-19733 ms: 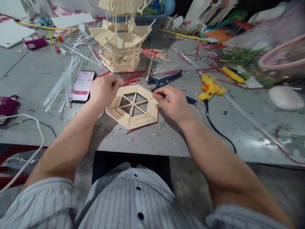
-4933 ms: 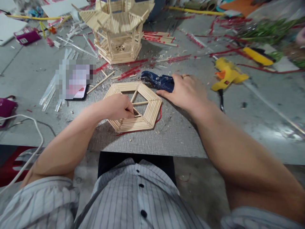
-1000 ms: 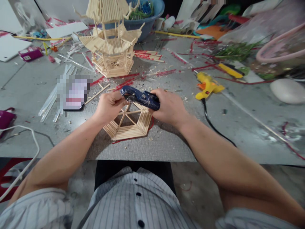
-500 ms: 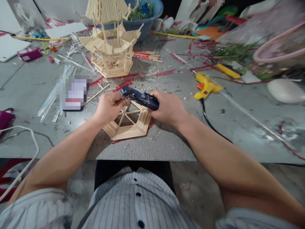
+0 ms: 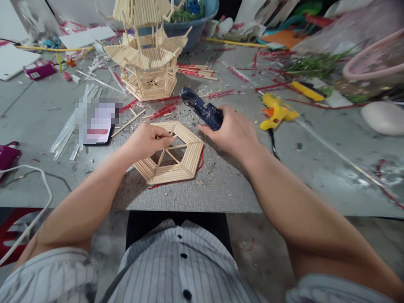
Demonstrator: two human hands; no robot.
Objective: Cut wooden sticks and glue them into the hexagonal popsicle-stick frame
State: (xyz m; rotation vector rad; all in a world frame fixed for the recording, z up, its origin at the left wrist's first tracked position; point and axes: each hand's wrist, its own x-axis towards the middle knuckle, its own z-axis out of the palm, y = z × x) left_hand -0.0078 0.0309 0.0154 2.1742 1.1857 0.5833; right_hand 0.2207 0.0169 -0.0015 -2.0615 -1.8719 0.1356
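A flat hexagonal frame of pale wooden sticks (image 5: 172, 174) with crossing spokes lies on the grey table near its front edge. My left hand (image 5: 147, 142) is over the frame's upper left part, thumb and fingertips pinched together above the opening; whatever they hold is too small to make out. In my right hand (image 5: 233, 130) is a dark blue hand tool (image 5: 202, 109), its rounded end pointing up and left, away from the frame. Behind the frame stands a pagoda-like model (image 5: 150, 59) of the same sticks.
A phone (image 5: 99, 123) and clear glue sticks (image 5: 67, 126) lie at the left. On the right are a yellow glue gun (image 5: 276, 111) with its cord, a yellow cutter (image 5: 307, 91) and a white rounded object (image 5: 381, 118). A blue basin (image 5: 192, 31) stands behind the model.
My right hand has moved right and up with the blue tool, away from my left hand. My left hand has shifted slightly right and down over the frame, more of which now shows.
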